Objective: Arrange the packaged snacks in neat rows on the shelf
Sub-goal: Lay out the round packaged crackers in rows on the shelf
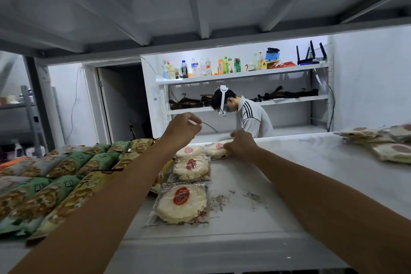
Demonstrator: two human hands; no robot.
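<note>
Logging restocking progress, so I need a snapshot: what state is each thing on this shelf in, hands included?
left hand, raised, fingers loosely curled, holding nothing
right hand, gripping the farthest cake pack
farthest cake pack, gripped, lying on the shelf
three nearer cake packs, flat, in one row
green snack bags, lying in overlapping rows
spare packs, untidy pile at right

A: What's hidden here?
B: The right hand [241, 143] covers the near side of the far packet [216, 151] it grips, and the left forearm [124, 184] lies across the yellow packets [138, 147].
A: Does the left hand [181, 128] hold anything?
B: Its fingers [191, 117] curl together; too small to tell.
A: The edges?
B: The pile of packets [382, 144] at right is blurred and cut off; the green packets [66, 167] run off the left. The labels on the bottles [195, 69] are unreadable.
</note>
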